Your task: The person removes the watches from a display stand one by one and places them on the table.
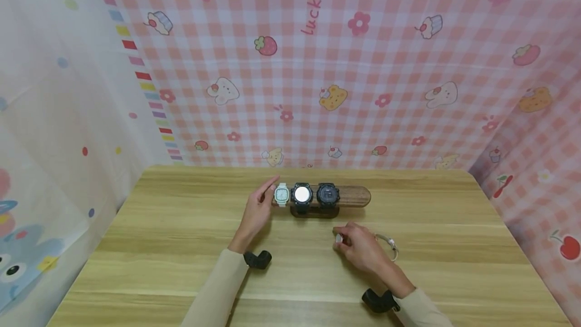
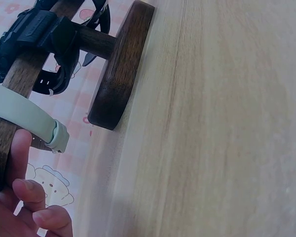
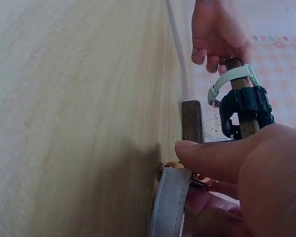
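A wooden watch stand carries a pale mint watch at its left end and two black watches, one with a glaring face and one with a dark face. My left hand grips the bar's left end, beside the mint watch. In front of the stand, my right hand pinches a watch with a white stitched strap and rose-gold case between thumb and fingers. Part of its strap loops out behind that hand. The watch's face is mostly hidden in the right wrist view.
The stand's dark wooden base rests on the wood-grain table, near its back edge. A pink checked cloth hangs behind. Black wrist mounts sit at both sleeves.
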Demonstrator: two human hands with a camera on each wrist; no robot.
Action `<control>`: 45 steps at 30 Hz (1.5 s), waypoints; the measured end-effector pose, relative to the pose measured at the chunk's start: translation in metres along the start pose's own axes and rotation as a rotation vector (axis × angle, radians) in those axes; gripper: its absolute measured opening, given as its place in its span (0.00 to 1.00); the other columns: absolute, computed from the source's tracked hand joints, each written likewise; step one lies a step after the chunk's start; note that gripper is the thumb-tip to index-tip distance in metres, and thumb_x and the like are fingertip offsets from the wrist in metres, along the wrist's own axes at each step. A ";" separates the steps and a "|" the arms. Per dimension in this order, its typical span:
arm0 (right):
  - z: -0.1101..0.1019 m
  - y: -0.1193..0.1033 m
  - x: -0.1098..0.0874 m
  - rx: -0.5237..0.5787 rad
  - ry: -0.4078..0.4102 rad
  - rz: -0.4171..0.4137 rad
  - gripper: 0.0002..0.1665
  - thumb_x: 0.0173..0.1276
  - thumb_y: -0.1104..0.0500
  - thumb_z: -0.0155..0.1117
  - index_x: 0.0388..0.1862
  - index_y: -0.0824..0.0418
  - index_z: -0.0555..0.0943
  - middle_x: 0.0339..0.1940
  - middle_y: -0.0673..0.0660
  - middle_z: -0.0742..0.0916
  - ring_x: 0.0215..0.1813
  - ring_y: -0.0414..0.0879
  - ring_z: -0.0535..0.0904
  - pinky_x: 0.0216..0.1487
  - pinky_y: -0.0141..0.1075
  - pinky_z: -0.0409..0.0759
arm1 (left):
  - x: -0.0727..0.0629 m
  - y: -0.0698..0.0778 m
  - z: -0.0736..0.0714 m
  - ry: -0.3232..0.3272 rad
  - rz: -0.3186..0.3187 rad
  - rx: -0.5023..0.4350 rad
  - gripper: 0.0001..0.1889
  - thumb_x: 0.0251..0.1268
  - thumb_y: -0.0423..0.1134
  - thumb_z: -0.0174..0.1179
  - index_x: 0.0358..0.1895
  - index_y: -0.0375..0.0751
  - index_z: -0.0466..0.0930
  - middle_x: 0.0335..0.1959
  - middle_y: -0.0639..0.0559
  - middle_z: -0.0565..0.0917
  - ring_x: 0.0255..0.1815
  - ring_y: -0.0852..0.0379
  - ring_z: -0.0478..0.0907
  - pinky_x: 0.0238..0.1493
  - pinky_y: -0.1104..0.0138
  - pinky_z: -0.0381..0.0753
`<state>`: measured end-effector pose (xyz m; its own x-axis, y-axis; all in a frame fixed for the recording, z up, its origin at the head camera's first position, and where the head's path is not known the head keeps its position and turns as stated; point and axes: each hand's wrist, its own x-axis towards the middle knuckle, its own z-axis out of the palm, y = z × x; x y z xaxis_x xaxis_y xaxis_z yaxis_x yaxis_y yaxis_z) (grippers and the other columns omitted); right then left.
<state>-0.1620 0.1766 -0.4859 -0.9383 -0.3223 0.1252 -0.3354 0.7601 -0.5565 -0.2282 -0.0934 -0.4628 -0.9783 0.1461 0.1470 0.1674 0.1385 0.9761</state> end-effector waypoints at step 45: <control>-0.059 -0.013 0.028 0.098 0.110 -0.057 0.32 0.64 0.58 0.73 0.66 0.62 0.76 0.43 0.60 0.82 0.27 0.40 0.68 0.23 0.30 0.70 | 0.000 0.002 0.001 0.009 0.002 -0.003 0.21 0.81 0.35 0.44 0.71 0.38 0.69 0.64 0.34 0.75 0.39 0.63 0.78 0.51 0.44 0.81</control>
<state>-0.1884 0.1910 -0.4270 -0.9233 -0.2960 0.2449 -0.3838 0.6816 -0.6230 -0.2276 -0.0926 -0.4614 -0.9789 0.1378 0.1506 0.1692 0.1350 0.9763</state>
